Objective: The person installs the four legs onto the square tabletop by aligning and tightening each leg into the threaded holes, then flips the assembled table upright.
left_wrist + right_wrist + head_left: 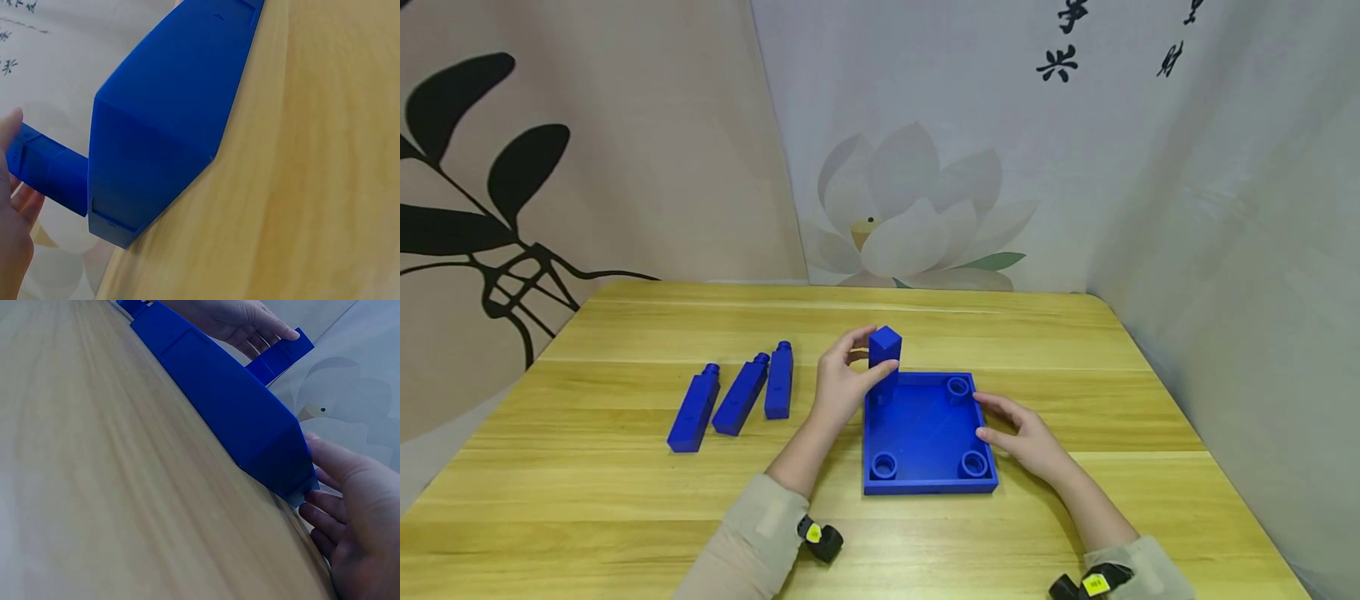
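In the head view my left hand [841, 379] pinches a blue square post [885, 354] between thumb and fingers. The post stands upright at the far left corner of a blue square tray [917, 487], which hides its lower end. Round sockets show in the other corners: far right [958, 388], near left [883, 465] and near right [973, 463]. My right hand [1026, 442] rests its thumb and fingertips against the tray's right wall, fingers loosely bent. From the right wrist, the right fingers [325, 503] lie by the tray's side.
Three more blue posts with round pegs lie left of the tray: an outer one [695, 410], a middle one [742, 395] and an inner one [779, 381]. The wooden table [625, 517] ends at a curtain [925, 125] behind.
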The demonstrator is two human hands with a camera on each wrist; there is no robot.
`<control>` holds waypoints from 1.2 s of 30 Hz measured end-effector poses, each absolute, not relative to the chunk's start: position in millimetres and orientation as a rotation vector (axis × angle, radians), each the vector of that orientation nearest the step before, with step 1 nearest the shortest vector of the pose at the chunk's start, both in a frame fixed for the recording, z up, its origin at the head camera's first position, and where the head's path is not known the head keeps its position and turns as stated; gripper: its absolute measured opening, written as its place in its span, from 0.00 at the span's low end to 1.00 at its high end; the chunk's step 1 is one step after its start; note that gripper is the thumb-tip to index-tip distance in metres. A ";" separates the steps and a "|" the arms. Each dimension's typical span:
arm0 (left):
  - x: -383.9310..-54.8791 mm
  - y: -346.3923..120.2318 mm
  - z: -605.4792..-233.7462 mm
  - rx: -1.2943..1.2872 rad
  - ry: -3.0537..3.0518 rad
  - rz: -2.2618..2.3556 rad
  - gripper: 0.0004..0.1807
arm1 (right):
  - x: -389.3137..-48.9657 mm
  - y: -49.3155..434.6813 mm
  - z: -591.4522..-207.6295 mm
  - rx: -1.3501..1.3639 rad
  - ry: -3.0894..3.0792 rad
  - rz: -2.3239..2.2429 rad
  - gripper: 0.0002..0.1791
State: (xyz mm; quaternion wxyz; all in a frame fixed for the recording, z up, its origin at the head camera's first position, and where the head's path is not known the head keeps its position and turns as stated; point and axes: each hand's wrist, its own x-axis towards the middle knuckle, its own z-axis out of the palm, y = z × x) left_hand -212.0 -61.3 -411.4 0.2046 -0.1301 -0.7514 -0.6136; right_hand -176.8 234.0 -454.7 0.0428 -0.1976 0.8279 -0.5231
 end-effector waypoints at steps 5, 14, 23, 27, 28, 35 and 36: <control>-211.7 -59.8 -413.0 -0.355 -2.082 -1.659 0.26 | -176.6 234.2 -454.7 -0.592 2.535 -1.590 0.29; -210.7 -59.0 -416.1 -0.446 -2.060 -1.653 0.22 | -175.7 233.4 -455.1 -0.613 2.520 -1.613 0.28; -212.7 -62.9 -416.7 -0.516 -2.078 -1.738 0.23 | -177.0 233.4 -457.7 -0.616 2.521 -1.611 0.28; -213.4 -64.3 -416.8 -0.532 -2.095 -1.769 0.24 | -177.1 233.2 -457.4 -0.610 2.522 -1.609 0.29; -213.6 -64.5 -417.0 -0.538 -2.100 -1.771 0.24 | -176.9 233.1 -457.1 -0.610 2.521 -1.610 0.29; -214.5 -65.1 -418.1 -0.587 -2.101 -1.794 0.26 | -175.0 231.7 -453.9 -0.622 2.514 -1.621 0.28; -213.9 -65.0 -417.5 -0.584 -2.101 -1.796 0.26 | -174.7 231.5 -453.7 -0.620 2.513 -1.622 0.28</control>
